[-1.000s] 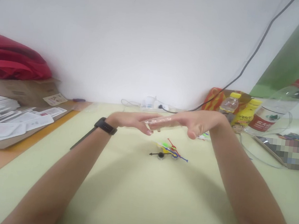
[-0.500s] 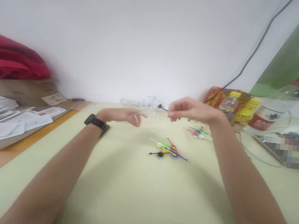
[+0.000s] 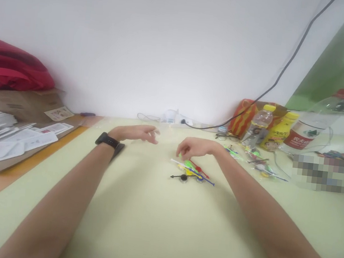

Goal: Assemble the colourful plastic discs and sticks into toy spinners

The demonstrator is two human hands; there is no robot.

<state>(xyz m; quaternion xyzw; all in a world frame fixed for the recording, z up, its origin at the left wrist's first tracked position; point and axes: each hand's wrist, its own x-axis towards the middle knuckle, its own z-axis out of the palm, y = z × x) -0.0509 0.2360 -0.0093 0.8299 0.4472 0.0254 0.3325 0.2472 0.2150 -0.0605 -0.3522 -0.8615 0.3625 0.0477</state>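
A small pile of plastic arrow spinners (image 3: 189, 171) in white, yellow, green, red, blue and black lies mid-table, some with clear round bases. My right hand (image 3: 193, 147) is over the far edge of this pile, fingers bent down and closed together. At its fingertips is the tip of a green arrow spinner (image 3: 188, 164); the fingers partly hide the contact. To the left, my left hand (image 3: 142, 133) hovers above the table with loosely bent, parted fingers and nothing visible in them. A black watch (image 3: 107, 140) is on the left wrist.
More spinners in clear bags (image 3: 262, 168) lie at the right, near eyeglasses (image 3: 227, 137), a yellow-capped bottle (image 3: 259, 124), a yellow bottle (image 3: 279, 133) and a large red-capped bottle (image 3: 303, 135). Papers (image 3: 9, 135) and a cardboard box (image 3: 22, 101) occupy the left. A dark object (image 3: 118, 151) is behind the left wrist.
My right hand has come down and left to the spinner pile, uncovering the eyeglasses and bagged spinners. The green spinner has shifted slightly. My left hand has drawn slightly left.
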